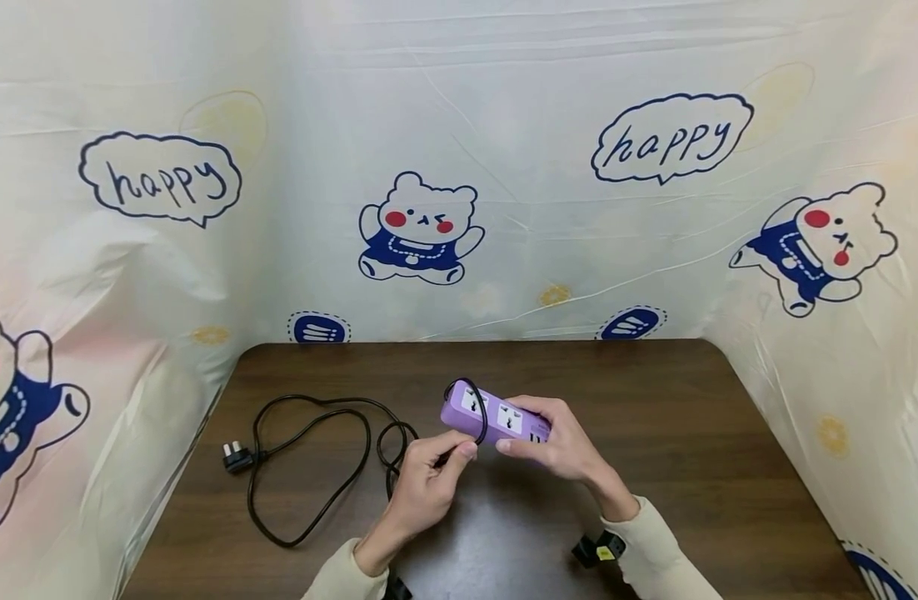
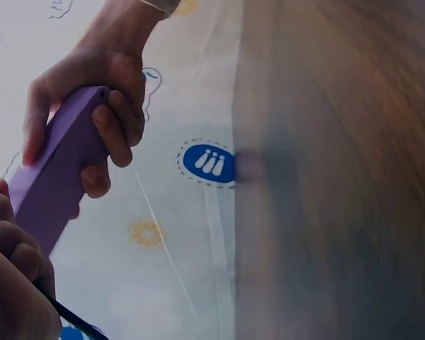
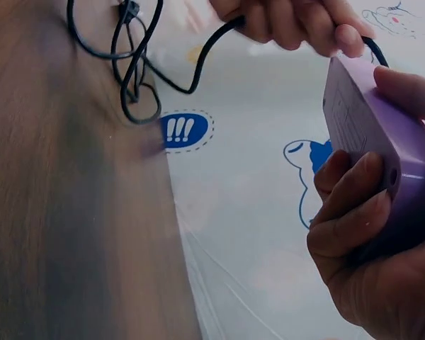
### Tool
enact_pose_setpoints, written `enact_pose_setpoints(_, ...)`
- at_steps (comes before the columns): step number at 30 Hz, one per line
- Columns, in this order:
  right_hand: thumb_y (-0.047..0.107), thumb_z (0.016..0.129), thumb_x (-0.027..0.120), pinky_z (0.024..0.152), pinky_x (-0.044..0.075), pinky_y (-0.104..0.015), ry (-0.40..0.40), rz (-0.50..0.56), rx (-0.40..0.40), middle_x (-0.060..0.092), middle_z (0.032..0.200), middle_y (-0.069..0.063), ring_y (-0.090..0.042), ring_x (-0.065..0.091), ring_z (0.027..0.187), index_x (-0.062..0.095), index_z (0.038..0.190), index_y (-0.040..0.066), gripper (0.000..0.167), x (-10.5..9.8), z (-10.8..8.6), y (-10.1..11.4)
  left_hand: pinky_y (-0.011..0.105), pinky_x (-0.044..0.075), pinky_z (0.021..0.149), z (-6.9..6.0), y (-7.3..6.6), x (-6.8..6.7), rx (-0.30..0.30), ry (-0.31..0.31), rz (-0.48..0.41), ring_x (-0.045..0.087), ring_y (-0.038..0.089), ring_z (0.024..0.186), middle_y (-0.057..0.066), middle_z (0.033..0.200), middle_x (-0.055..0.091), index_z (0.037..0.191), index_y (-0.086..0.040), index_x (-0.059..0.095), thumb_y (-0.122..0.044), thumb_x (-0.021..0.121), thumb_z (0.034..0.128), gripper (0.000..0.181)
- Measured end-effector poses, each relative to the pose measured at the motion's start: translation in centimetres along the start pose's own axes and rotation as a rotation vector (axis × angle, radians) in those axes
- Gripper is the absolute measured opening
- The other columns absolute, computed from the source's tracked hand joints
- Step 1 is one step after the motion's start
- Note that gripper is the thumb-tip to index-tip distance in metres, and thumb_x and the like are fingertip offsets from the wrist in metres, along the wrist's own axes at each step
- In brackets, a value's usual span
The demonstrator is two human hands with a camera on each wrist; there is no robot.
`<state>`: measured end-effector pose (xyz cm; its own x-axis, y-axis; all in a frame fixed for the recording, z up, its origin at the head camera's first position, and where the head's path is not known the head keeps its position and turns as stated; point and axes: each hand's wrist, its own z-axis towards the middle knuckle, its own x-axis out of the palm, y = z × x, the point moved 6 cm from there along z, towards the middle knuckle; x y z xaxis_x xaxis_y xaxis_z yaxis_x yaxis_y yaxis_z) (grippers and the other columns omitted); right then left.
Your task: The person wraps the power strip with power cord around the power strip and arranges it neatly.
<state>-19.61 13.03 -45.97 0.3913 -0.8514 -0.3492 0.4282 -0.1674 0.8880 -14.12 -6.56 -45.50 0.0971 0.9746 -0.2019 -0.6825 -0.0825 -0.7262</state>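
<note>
A purple power strip [image 1: 492,414] with white socket faces is held above the table, tilted. My right hand [image 1: 560,442] grips its right end, thumb on the near side; in the right wrist view the fingers of the right hand [image 3: 368,241] curl under the purple strip [image 3: 389,120]. My left hand [image 1: 429,483] pinches the black cable [image 1: 483,408] near the strip's left end, where the cable loops over the sockets. In the left wrist view the strip [image 2: 57,177] lies between both hands.
The rest of the black cable [image 1: 309,398] lies in loops on the left of the brown wooden table [image 1: 654,400], with a three-pin plug [image 1: 237,457] at the far left. A printed curtain [image 1: 534,250] stands behind and at both sides.
</note>
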Motion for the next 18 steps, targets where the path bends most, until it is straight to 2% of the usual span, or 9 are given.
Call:
enact_pose_setpoints(5, 0.021, 0.088, 0.082, 0.060, 0.056, -0.032, 0.020, 0.034, -0.020, 0.075, 0.100, -0.004, -0.016, 0.065, 0.079, 0.076, 0.123, 0.017, 0.036, -0.2, -0.1, 0.2, 0.017, 0.035, 0.051, -0.3, 1.3, 0.4, -0.096, 0.019, -0.142, 0.038, -0.004, 0.062, 0.003, 0.062, 0.045, 0.089, -0.009, 0.069, 0.013, 0.060, 0.1004, 0.027)
enact_pose_setpoints(10, 0.019, 0.088, 0.081, 0.061, 0.056, -0.032, 0.021, 0.051, -0.022, 0.075, 0.099, -0.006, -0.016, 0.065, 0.079, 0.076, 0.123, 0.015, 0.035, -0.4, -0.1, 0.4, 0.021, 0.031, 0.046, -0.4, 2.4, 0.6, -0.166, 0.066, -0.203, 0.035, -0.005, 0.058, 0.006, 0.060, 0.043, 0.085, -0.005, 0.069, 0.011, 0.059, 0.1021, 0.025)
enact_pose_setpoints(14, 0.017, 0.088, 0.079, 0.062, 0.057, -0.032, 0.021, 0.065, -0.035, 0.075, 0.099, -0.007, -0.016, 0.065, 0.080, 0.076, 0.123, 0.012, 0.036, -0.5, 0.0, 0.5, 0.022, 0.032, 0.048, -0.1, 3.0, 0.7, -0.184, 0.163, -0.240, 0.034, -0.003, 0.057, 0.008, 0.062, 0.047, 0.083, -0.005, 0.066, 0.009, 0.055, 0.1050, 0.028)
enact_pose_setpoints(18, 0.016, 0.088, 0.078, 0.063, 0.057, -0.033, -0.002, 0.073, -0.041, 0.075, 0.100, -0.008, -0.016, 0.065, 0.082, 0.075, 0.124, 0.010, 0.036, -0.9, 0.1, 0.7, 0.022, 0.033, 0.051, 0.1, 3.4, 0.4, -0.159, 0.279, -0.271, 0.035, 0.001, 0.058, 0.009, 0.065, 0.045, 0.085, -0.005, 0.063, 0.010, 0.049, 0.1071, 0.031)
